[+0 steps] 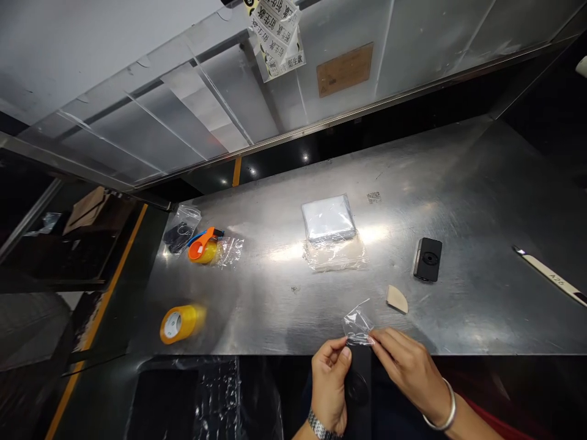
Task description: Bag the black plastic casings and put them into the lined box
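Note:
Both hands meet at the table's front edge around a small clear plastic bag (358, 324). My left hand (331, 379), with a metal watch at the wrist, pinches the bag's lower left side between thumb and finger. On the other side my right hand (406, 366), wearing a silver bangle, grips the bag's lower right corner with closed fingertips. Something dark shows at the bag's lower edge; what it is cannot be made out. A beige wedge-shaped piece (397, 299) lies just beyond my right hand. Farther right is a black rectangular device (428, 260).
A stack of clear bags (329, 220) lies mid-table (257, 293). Yellow tape (178, 324), an orange tape dispenser (202, 245) and a bagged black item (178, 235) are at left. A white-handled tool (550, 275) lies right. A shelf (293, 134) crosses behind.

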### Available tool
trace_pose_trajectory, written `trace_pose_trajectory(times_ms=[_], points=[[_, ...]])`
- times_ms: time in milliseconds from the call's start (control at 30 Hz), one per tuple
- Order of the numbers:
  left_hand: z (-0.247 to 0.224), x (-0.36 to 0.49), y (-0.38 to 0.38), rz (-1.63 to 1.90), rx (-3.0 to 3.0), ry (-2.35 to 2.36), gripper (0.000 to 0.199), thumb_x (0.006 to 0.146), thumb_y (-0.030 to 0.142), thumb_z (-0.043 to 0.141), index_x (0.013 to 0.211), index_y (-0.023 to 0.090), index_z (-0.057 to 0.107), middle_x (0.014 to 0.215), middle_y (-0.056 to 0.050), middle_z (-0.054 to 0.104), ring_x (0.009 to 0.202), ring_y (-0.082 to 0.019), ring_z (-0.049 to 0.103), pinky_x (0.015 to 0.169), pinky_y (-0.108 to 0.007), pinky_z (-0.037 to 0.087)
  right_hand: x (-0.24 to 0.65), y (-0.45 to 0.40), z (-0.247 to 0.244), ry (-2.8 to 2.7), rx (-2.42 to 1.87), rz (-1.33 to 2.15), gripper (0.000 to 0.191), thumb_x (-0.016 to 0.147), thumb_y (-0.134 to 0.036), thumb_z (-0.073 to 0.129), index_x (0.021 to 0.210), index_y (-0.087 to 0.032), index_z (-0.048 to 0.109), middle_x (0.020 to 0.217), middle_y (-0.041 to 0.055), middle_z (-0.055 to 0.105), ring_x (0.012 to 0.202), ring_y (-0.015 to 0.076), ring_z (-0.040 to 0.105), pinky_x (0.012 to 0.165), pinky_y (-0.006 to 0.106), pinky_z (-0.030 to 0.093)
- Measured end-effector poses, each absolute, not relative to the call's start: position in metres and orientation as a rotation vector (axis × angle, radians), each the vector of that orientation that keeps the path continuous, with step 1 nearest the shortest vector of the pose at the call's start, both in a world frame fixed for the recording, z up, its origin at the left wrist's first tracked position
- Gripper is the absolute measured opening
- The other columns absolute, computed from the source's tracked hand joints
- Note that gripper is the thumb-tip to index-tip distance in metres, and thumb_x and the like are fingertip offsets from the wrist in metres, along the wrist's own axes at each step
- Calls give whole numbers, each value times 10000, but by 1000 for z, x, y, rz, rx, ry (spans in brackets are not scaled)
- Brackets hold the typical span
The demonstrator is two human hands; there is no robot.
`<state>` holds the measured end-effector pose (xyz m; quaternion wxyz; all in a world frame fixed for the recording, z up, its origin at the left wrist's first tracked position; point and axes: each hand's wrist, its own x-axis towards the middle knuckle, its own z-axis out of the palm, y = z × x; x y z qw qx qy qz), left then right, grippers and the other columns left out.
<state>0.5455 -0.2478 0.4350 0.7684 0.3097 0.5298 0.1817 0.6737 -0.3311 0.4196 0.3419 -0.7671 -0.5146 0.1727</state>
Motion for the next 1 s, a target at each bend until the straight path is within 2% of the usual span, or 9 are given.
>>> trace_pose_trajectory(times_ms=[133,333,433,800,1000], points=[[436,543,-249,416,697,1178,274,636,295,718,863,148,672,850,-73,666,826,-163,587,813,-281,430,669,-338,418,-1245,-1991,495,193,890,-257,395,829,-193,566,706,37,625,635,156,607,610,267,465],[437,539,-250,435,666,1172,276,628,306,723,850,150,669,815,-64,661,785,-155,583,787,-285,438,658,-342,418,-977,-2014,790,224,879,-355,409,740,-220,522,622,10,621,541,146,596,525,245,455],[438,537,-249,432,677,1185,272,624,301,727,839,146,668,801,-61,661,769,-149,581,775,-280,439,656,-342,420,-899,-1985,868,231,883,-362,394,754,-224,527,603,-4,606,540,139,587,531,235,447],[442,535,-248,412,767,1167,240,680,300,682,860,149,634,841,-67,650,816,-167,583,797,-298,435,649,-342,424,-1079,-1983,707,157,873,-272,424,768,-207,520,626,-2,542,521,121,514,531,242,410],[439,528,-249,422,889,1200,235,699,316,661,864,154,619,851,-67,633,822,-164,571,777,-275,433,645,-344,426,-1152,-1898,673,113,870,-220,420,833,-211,526,668,12,556,568,131,534,554,250,423]])
